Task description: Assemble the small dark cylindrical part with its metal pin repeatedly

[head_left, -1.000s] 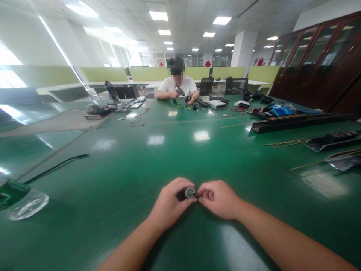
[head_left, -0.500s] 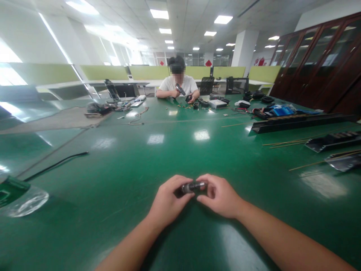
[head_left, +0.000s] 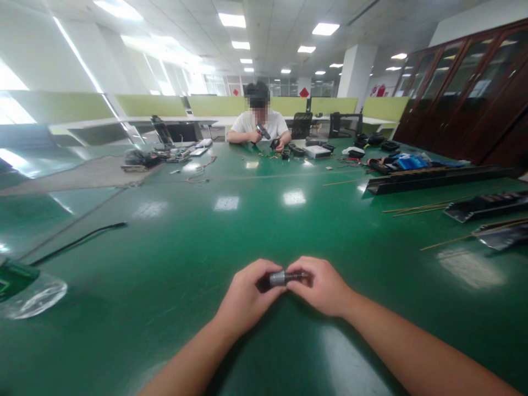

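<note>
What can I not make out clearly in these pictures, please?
In the head view:
Grey part: left end lost in shadow inside the left hand; tip blurred at the right hand.
Bottle: cut off by the left edge.
Bits near the co-worker: too small to identify.

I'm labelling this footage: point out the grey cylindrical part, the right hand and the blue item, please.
Grey cylindrical part (head_left: 278, 278): head view, its thick body.
Right hand (head_left: 324, 287): head view, mid-hand.
Blue item (head_left: 412, 161): head view, its surface.

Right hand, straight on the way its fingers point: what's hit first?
Likely the grey cylindrical part held in the left hand, directly ahead of the right hand. The left hand looks nearly as close; depth leaves the order uncertain.
</note>
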The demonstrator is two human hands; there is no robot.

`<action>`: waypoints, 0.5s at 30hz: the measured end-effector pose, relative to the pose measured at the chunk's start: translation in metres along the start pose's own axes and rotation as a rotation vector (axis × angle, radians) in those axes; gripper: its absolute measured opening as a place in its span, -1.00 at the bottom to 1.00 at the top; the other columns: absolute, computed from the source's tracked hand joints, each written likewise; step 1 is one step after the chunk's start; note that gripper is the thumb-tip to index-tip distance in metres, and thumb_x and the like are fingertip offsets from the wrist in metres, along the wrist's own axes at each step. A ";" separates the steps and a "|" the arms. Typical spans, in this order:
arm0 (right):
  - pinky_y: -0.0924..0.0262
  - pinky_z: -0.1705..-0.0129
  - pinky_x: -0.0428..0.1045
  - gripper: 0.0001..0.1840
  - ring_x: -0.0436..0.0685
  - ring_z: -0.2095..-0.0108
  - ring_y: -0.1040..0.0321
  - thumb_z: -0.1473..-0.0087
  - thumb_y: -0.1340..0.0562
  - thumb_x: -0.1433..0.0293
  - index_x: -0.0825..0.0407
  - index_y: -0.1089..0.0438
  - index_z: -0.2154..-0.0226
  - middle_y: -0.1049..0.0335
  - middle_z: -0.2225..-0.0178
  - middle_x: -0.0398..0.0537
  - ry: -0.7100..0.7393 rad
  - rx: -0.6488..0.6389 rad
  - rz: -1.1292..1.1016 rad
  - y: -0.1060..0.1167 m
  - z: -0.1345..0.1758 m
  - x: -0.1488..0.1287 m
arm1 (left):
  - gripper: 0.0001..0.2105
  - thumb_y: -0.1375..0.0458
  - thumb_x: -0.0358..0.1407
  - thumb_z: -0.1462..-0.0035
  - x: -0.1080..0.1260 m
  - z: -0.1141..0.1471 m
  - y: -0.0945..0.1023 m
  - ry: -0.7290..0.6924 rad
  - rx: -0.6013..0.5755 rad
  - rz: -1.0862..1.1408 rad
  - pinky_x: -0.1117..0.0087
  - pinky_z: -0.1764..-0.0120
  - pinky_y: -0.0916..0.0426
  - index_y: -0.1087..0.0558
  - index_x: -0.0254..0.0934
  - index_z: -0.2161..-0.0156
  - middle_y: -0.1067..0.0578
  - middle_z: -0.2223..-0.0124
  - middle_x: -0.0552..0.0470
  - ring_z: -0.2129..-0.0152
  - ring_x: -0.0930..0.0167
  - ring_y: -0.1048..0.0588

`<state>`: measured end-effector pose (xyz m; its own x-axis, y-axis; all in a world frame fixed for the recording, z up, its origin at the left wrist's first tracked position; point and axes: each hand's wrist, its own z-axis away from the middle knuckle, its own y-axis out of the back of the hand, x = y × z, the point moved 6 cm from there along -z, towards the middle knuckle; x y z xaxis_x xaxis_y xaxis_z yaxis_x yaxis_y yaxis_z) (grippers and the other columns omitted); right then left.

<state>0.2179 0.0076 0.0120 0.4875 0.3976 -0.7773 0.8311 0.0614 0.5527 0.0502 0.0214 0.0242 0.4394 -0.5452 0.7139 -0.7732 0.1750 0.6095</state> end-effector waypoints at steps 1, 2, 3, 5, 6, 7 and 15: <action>-0.17 0.34 -0.06 -0.85 0.05 0.39 -0.36 -0.03 -0.33 0.42 0.01 -0.53 0.27 -0.48 0.36 -0.10 -0.001 0.002 -0.001 0.000 -0.001 0.000 | -0.83 -0.31 -0.27 -0.10 0.000 0.000 0.001 -0.005 0.007 -0.002 0.42 0.19 -0.36 -0.49 -0.14 0.17 -0.53 0.21 0.11 0.27 0.42 -0.49; -0.18 0.33 -0.06 -0.86 0.05 0.38 -0.37 -0.03 -0.32 0.42 0.02 -0.53 0.27 -0.48 0.35 -0.10 -0.003 0.004 -0.001 0.000 -0.001 0.001 | -0.82 -0.31 -0.27 -0.10 0.000 0.000 0.001 -0.008 0.014 -0.007 0.42 0.18 -0.36 -0.49 -0.14 0.16 -0.53 0.21 0.11 0.26 0.42 -0.49; -0.18 0.32 -0.06 -0.86 0.06 0.37 -0.37 -0.03 -0.32 0.42 0.01 -0.53 0.27 -0.49 0.35 -0.10 -0.005 0.005 -0.002 0.000 -0.001 0.001 | -0.82 -0.31 -0.28 -0.10 0.000 0.001 0.001 -0.011 0.021 -0.013 0.41 0.17 -0.36 -0.50 -0.14 0.16 -0.54 0.20 0.10 0.25 0.41 -0.49; -0.18 0.32 -0.06 -0.86 0.06 0.36 -0.38 -0.03 -0.32 0.43 0.01 -0.53 0.27 -0.49 0.35 -0.11 -0.013 0.008 -0.005 0.000 -0.001 0.002 | -0.80 -0.31 -0.28 -0.09 -0.001 0.001 0.002 -0.010 0.032 -0.023 0.40 0.16 -0.37 -0.50 -0.14 0.15 -0.54 0.19 0.09 0.24 0.40 -0.49; -0.19 0.31 -0.06 -0.85 0.06 0.36 -0.38 -0.03 -0.32 0.43 0.01 -0.53 0.27 -0.50 0.35 -0.11 -0.018 0.008 -0.009 0.000 -0.001 0.002 | -0.80 -0.32 -0.28 -0.08 -0.001 0.001 0.002 -0.007 0.035 -0.025 0.40 0.17 -0.37 -0.50 -0.14 0.15 -0.54 0.19 0.08 0.25 0.40 -0.49; -0.19 0.31 -0.06 -0.85 0.06 0.36 -0.39 -0.03 -0.32 0.43 0.01 -0.53 0.27 -0.50 0.35 -0.11 -0.023 0.010 -0.014 0.000 -0.001 0.003 | -0.79 -0.32 -0.28 -0.08 -0.001 0.000 0.002 -0.005 0.039 -0.027 0.40 0.17 -0.37 -0.51 -0.14 0.15 -0.54 0.19 0.08 0.25 0.39 -0.50; -0.21 0.32 -0.06 -0.87 0.07 0.35 -0.40 -0.01 -0.33 0.44 0.02 -0.52 0.30 -0.52 0.35 -0.10 -0.055 0.005 -0.049 0.001 -0.002 0.004 | -0.80 -0.30 -0.27 -0.07 0.001 -0.002 0.004 0.021 0.054 -0.031 0.36 0.19 -0.40 -0.52 -0.19 0.16 -0.56 0.19 0.00 0.26 0.35 -0.51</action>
<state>0.2198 0.0112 0.0104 0.4600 0.3435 -0.8188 0.8557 0.0746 0.5120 0.0486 0.0231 0.0281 0.4725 -0.5327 0.7021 -0.7821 0.1137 0.6127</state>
